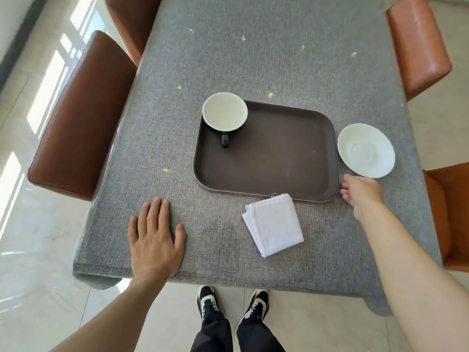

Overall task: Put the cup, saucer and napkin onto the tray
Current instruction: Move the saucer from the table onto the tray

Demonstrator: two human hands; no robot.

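The white saucer point(366, 150) lies on the grey tablecloth just beyond the right hand point(361, 194), beside the brown tray point(266, 171). The right hand is blurred; grip state cannot be determined. The left hand point(156, 240) rests flat, released. The saucer is probably rigid, smooth and fragile: pinch the near rim.

Lots of bare brown tray point(269, 168) floor lying open centre and right; only cup point(224, 113) crowding far-left corner, handle poking toward near side. Saucer point(366, 150) sitting just off tray's right rim, w/ right hand point(361, 194) blurring in just below it, near tray corner. Napkin point(274, 224) touching near rim. Left hand point(154, 237) lying flat on tablecloth point(253, 59), well apart. Chairs point(81, 115) hemming both table sides.
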